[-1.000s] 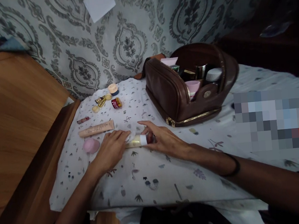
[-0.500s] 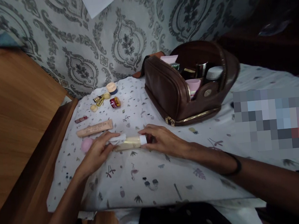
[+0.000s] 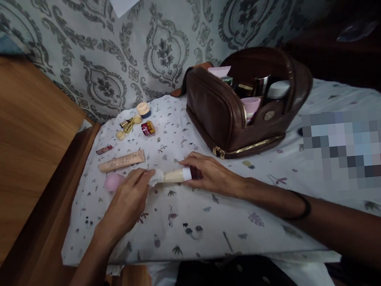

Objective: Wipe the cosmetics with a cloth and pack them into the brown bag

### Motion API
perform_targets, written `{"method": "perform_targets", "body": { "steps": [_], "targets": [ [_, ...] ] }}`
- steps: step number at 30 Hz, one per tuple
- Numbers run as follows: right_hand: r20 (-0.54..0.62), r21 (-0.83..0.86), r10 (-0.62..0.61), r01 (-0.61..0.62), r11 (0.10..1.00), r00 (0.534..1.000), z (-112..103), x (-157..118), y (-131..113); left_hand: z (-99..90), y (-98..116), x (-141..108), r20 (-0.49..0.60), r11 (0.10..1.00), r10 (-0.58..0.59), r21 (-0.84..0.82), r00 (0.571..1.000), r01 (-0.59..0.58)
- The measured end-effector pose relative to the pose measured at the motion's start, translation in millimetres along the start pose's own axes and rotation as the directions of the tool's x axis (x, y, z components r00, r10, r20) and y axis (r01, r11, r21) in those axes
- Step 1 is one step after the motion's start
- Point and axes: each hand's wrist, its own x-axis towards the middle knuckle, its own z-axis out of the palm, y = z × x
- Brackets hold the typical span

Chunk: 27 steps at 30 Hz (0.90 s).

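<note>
A pale yellow tube with a white cap (image 3: 175, 176) lies crosswise between my hands, just above the patterned cloth. My right hand (image 3: 211, 175) has its thumb and fingers closed round the capped end. At the other end, my left hand (image 3: 131, 193) pinches a white wipe or tissue (image 3: 156, 177) against the tube; its fingertips are partly hidden by the wipe. Beside my left hand sits a pink rounded item (image 3: 113, 182). A peach tube (image 3: 122, 161) lies flat just beyond it.
An open brown bag (image 3: 214, 109) full of cosmetics stands at the back right. Small jars, among them a red one (image 3: 148, 128), and a small lip tube (image 3: 104, 149) lie at the back left. A wooden panel (image 3: 27, 144) borders the left side.
My left hand has turned more palm-down, its fingers now bunched over the wipe. The wipe has shifted toward the tube's left end, and more of the tube shows.
</note>
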Motion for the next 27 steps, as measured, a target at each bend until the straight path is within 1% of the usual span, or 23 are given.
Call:
{"method": "perform_targets", "body": {
  "steps": [2, 4, 7, 9, 11, 13, 16, 19, 23, 25, 27],
  "targets": [
    [0.010, 0.012, 0.018, -0.018, 1.000, 1.000, 0.3, 0.8, 1.6, 6.2, 12.5, 6.6, -0.057, 0.999, 0.036, 0.015, 0.998, -0.035],
    [0.029, 0.020, 0.019, -0.020, 1.000, 0.999, 0.2, 1.6, 2.9, 18.1, 26.0, 14.6, -0.078, 0.995, 0.100, 0.018, 0.992, -0.099],
    [0.052, 0.031, 0.000, -0.002, 1.000, 0.999, -0.8, 2.9, 3.4, 38.6, 41.7, 22.7, -0.031, 0.980, 0.187, 0.075, 0.982, -0.184],
    [0.054, 0.035, 0.001, -0.003, 0.999, 0.999, -1.6, 3.4, 2.5, 47.3, 44.3, 22.3, 0.004, 0.973, 0.191, 0.128, 0.982, -0.190],
    [0.054, 0.045, 0.015, -0.017, 0.999, 0.998, -1.9, 3.3, 0.5, 49.9, 39.3, 16.1, 0.010, 0.976, 0.164, 0.144, 0.986, -0.163],
    [0.061, 0.064, 0.017, -0.021, 0.998, 0.998, -1.9, 2.4, -2.3, 48.5, 28.2, 4.9, 0.002, 0.986, 0.120, 0.116, 0.993, -0.120],
    [0.084, 0.077, 0.000, -0.007, 0.997, 0.996, -1.7, 0.6, -5.5, 46.8, 7.9, -17.6, -0.009, 0.997, 0.047, 0.065, 0.999, -0.047],
    [0.111, 0.086, -0.001, -0.009, 0.996, 0.994, -1.9, 0.1, -5.1, 50.5, -7.6, -40.2, -0.020, 0.999, -0.013, 0.032, 1.000, 0.013],
    [0.140, 0.125, 0.001, -0.019, 0.992, 0.990, -4.0, 1.8, -2.6, 55.6, -16.2, -58.0, -0.041, 0.999, -0.044, 0.028, 0.998, 0.046],
    [0.137, 0.143, 0.009, -0.028, 0.989, 0.991, -5.0, 2.5, -2.8, 52.6, -17.5, -60.2, -0.038, 0.998, -0.046, 0.036, 0.998, 0.048],
    [0.126, 0.155, 0.018, -0.038, 0.987, 0.992, -5.1, 2.5, -3.8, 45.0, -17.6, -58.5, -0.023, 0.997, -0.061, 0.051, 0.998, 0.062]
  ]
}}
